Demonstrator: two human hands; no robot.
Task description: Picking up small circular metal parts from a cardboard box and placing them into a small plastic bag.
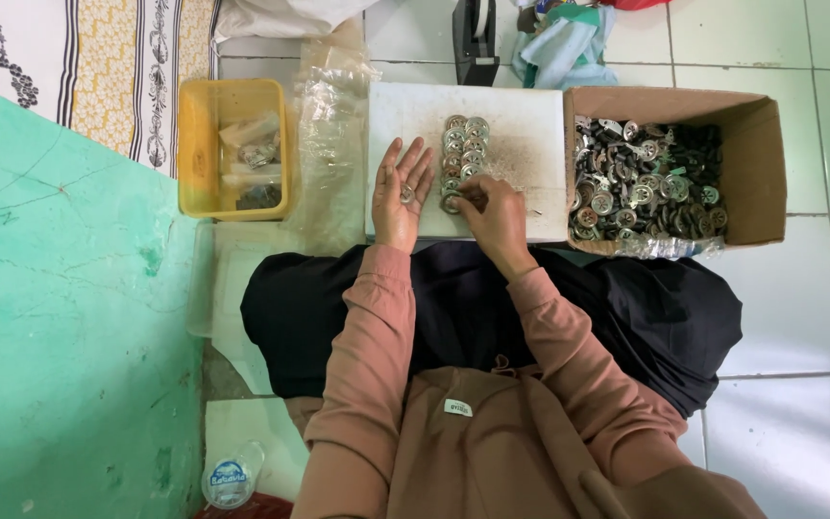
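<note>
I sit on the floor with a white board (pixel 521 135) in front of my legs. Several round metal discs (pixel 463 144) lie on it in two rows. My left hand (pixel 401 192) rests palm up on the board's near left part, fingers spread, with one small metal disc (pixel 406 193) lying in the palm. My right hand (pixel 497 216) is at the near end of the rows, its fingers pinched on a disc (pixel 451 203) there. Both arms wear pinkish-brown sleeves.
A cardboard box (pixel 761 163) full of metal discs and dark parts stands right of the board. A yellow plastic bin (pixel 232 149) with small bags is at the left, clear plastic bags (pixel 333 144) beside it. A green wall (pixel 60 317) fills the left. A black tool (pixel 475 38) and cloths (pixel 564 48) lie beyond the board.
</note>
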